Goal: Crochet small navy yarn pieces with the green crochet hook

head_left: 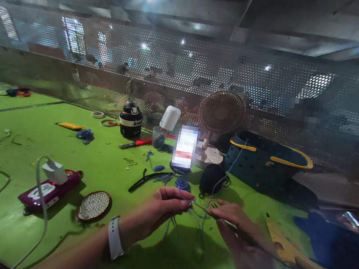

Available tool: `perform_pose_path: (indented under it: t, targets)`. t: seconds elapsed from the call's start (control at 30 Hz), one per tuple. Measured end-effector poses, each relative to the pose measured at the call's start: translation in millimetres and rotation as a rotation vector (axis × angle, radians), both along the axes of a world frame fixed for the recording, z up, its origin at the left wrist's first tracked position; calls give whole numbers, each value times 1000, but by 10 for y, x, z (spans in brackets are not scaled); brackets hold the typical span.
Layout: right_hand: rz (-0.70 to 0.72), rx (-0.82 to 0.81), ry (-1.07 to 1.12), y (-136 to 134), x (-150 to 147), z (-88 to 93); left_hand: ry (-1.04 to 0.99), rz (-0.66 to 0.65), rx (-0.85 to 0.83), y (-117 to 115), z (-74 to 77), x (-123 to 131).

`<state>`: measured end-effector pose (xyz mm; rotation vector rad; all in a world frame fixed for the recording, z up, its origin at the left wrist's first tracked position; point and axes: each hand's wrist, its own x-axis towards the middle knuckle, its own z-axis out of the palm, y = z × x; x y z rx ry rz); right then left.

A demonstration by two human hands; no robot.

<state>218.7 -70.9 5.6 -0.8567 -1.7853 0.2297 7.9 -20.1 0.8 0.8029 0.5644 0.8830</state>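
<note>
My left hand [163,207] is closed in a pinch at the centre, thumb against fingers, on a small piece of light blue yarn work [191,200] that the fingertips mostly hide. My right hand [236,223] grips a thin metal crochet hook [201,207], its tip reaching the yarn at my left fingertips. From the basket side, a light blue strand [228,172] runs down to the hands, and loose strands hang below them. Just beyond lie a blue crocheted piece [181,183] and a dark ball of yarn [212,179]. A lit phone [185,146] stands upright behind.
A small fan [222,111] and a dark basket [263,163] with yellow handles stand behind. At right lies a yellow glue gun [296,255] with cables. On the left are a purple power bank-like box [51,191] with a white plug, a round studded disc [94,206] and a yellow cutter [71,126].
</note>
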Motion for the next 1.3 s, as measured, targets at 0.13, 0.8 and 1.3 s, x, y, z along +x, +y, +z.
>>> perform_pose_path:
  t: [0.13, 0.8, 1.3]
  targets:
    - [2, 1, -12, 1, -10, -12, 2, 3, -7, 1, -1, -4]
    - [-13, 2, -17, -17, -11, 17, 4, -8, 2, -9, -1, 8]
    - [-20, -14, 16, -5, -14, -9, 10, -10, 19, -9, -25, 4]
